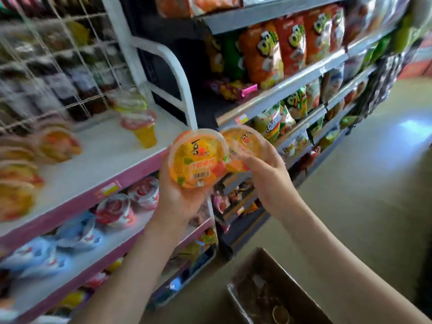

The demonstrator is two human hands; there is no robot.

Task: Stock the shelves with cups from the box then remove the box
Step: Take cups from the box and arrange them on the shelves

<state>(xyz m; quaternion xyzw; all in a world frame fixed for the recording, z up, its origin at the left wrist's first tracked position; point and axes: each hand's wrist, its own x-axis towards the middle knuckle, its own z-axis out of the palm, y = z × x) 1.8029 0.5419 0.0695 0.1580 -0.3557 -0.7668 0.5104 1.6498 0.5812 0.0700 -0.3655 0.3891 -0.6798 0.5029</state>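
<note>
Left hand curls round one orange fruit cup, right hand grips a second cup, above the dim cardboard box, beside the pink-edged shelf bearing similar cups.

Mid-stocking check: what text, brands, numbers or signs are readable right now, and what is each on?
Nothing reads cleanly enough to quote.
Lid of the jelly cup in the left hand: large black characters, a red band and a barcode, all too blurred.
Lid of the second jelly cup in the right hand: black characters, blurred.
On the snack bags: logos blurred.
On the shelf price tags: too small.
</note>
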